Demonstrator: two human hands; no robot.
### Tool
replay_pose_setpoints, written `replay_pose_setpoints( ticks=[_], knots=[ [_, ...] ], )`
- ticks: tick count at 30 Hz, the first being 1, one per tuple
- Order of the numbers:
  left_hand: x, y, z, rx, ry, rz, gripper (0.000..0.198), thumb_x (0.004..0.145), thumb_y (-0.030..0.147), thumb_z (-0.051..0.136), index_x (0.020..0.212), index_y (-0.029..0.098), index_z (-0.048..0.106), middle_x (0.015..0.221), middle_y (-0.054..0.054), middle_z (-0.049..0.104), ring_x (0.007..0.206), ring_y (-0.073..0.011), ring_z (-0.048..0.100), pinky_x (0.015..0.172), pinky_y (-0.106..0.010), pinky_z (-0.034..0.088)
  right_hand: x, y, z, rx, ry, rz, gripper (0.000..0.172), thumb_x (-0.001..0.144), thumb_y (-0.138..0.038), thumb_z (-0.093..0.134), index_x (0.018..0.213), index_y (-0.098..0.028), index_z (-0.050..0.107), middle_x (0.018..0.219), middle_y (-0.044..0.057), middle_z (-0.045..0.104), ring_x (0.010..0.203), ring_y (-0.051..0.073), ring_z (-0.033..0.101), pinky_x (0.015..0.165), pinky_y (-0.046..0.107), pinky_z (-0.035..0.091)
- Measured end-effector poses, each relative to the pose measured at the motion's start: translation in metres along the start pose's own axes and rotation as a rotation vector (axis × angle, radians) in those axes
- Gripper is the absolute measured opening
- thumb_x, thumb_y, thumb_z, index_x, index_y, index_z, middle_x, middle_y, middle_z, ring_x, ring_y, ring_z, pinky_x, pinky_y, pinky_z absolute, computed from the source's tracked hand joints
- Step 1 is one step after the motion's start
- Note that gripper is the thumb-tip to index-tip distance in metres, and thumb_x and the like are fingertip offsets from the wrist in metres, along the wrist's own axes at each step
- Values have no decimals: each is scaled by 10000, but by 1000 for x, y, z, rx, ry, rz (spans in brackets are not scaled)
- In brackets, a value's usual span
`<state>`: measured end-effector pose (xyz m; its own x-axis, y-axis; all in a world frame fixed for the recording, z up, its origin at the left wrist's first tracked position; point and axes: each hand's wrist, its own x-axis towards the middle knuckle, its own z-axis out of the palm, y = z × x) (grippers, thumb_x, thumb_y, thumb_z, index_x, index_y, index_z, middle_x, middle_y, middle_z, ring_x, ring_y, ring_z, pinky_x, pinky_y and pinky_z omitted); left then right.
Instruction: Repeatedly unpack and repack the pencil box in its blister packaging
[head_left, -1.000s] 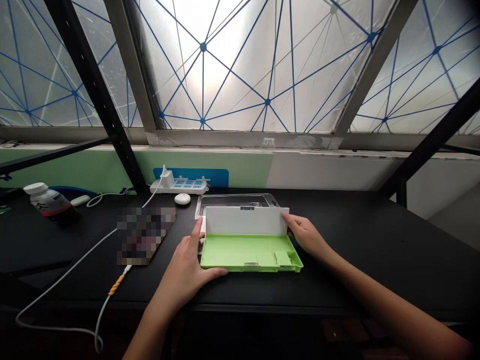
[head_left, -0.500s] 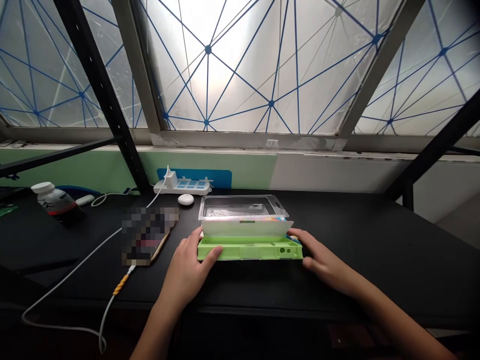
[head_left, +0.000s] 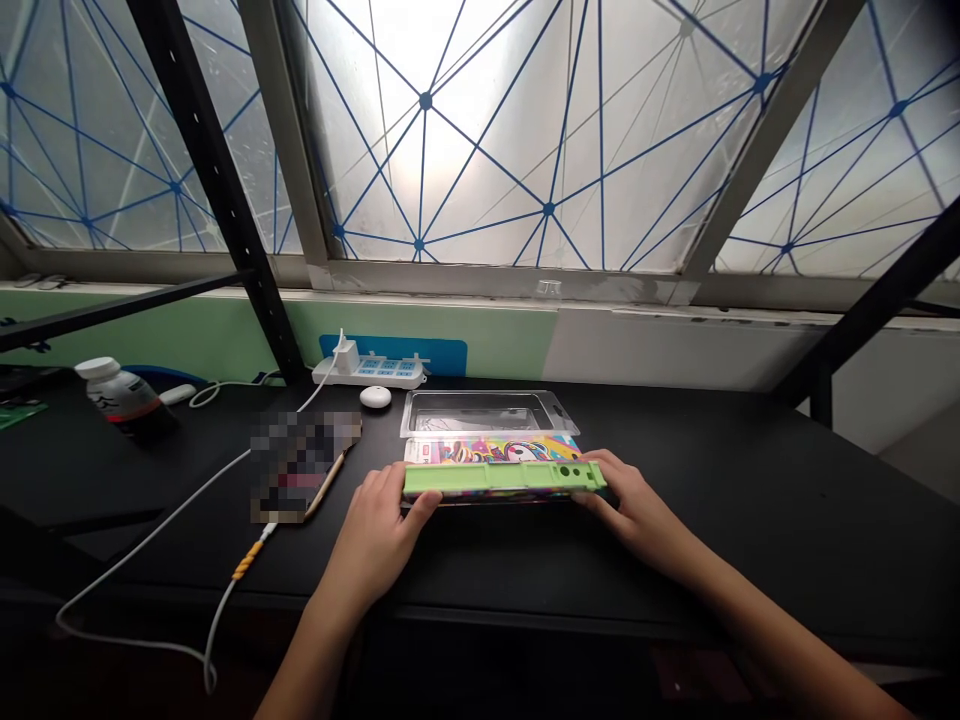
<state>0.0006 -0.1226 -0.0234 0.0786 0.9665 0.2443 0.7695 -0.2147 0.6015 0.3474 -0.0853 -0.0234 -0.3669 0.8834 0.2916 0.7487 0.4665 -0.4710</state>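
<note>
A light-green pencil case (head_left: 495, 477), long and narrow, lies crosswise between my hands near the middle of the black table. Several dark round holes show at its right end, and a dark, multicoloured strip runs along its lower front edge. My left hand (head_left: 377, 525) grips the left end, thumb in front and fingers behind. The right end is held by my right hand (head_left: 637, 505), fingers over the top and thumb at the front. Just behind the case lies a colourful printed card (head_left: 491, 449), partly hidden by it. Beyond the card rests a clear plastic package shell (head_left: 480, 412).
To the left lie a blurred-out phone (head_left: 304, 470) with a charging cable (head_left: 244, 560) and a small white rounded case (head_left: 376, 398). A power strip (head_left: 367, 372) stands against the wall. A bottle (head_left: 124, 395) is farther left. Black metal posts (head_left: 225, 200) rise on both sides.
The pale panel that stood up behind the green tray no longer shows, and the printed card is now visible there. The green part appears tipped over. My right thumb has moved onto the front.
</note>
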Motion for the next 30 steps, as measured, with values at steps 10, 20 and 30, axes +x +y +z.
replay_pose_setpoints(
  ticks=[10, 20, 30],
  knots=[
    [3, -2, 8, 81, 50, -9, 488, 967, 604, 419, 1221, 219, 578, 1122, -99, 656, 1085, -313, 561, 915, -439, 439, 14, 15, 4, -80, 74, 130, 392, 962, -571, 431, 1000, -239, 636, 1174, 103, 610, 1104, 296, 602, 929, 478, 481],
    [0, -3, 8, -56, -72, 12, 890, 885, 510, 627, 1583, 232, 152, 1480, -152, 502, 1365, -316, 458, 1148, -499, 283, 41, -40, 10, -309, 48, -209, 222, 986, -351, 491, 1118, -214, 603, 1171, 123, 668, 1094, 277, 614, 1044, 538, 342],
    [2, -5, 6, -69, -83, 49, 839, 906, 424, 614, 1585, 273, 144, 1475, -122, 526, 1356, -306, 476, 1164, -506, 244, 79, -75, 48, -329, -42, -207, 197, 1017, -264, 433, 962, -189, 606, 958, 86, 668, 892, 245, 617, 890, 424, 431]
  ],
)
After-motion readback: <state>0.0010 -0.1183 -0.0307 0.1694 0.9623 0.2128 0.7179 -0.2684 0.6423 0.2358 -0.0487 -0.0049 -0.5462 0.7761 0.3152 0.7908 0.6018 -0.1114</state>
